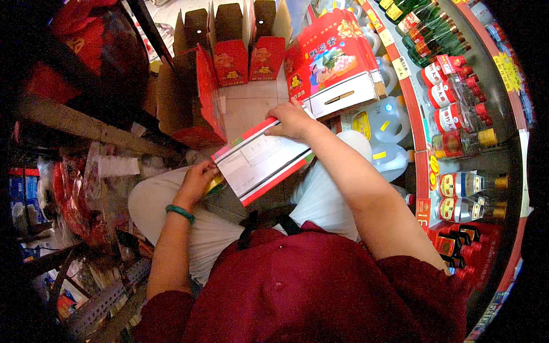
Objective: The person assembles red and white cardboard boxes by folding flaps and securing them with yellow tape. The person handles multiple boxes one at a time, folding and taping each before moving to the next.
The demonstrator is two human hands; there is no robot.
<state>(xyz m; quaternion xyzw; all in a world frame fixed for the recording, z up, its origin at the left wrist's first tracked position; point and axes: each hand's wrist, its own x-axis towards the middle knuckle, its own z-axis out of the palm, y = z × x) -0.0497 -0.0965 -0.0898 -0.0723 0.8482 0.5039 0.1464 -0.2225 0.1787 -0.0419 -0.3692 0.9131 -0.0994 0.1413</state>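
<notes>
Both hands are clamped on a flat-folded red and white carton (260, 160), held over the lap, above the pale trousers (171, 200). The right hand (290, 120) pinches its far upper corner, fingers curled over the edge; the left hand (197, 180) grips the near lower corner, a green bracelet (180, 212) on that wrist. The carton lies tilted, white printed face up, red stripe along its long edges, and it looks unopened, flat as a board.

By the look of it, this is the step of popping a flat blank into a box: ahead on the tiled floor (251, 103) three small red boxes (246, 54) stand already set up with flaps raised, beside a large red printed carton (334, 57). The next move would call for pressing opposite edges inward so the sleeve squares up, with care not to crease the panels. To the right, shelves (420, 143) of bottles (457, 103) crowd near, so elbow room is tight.
</notes>
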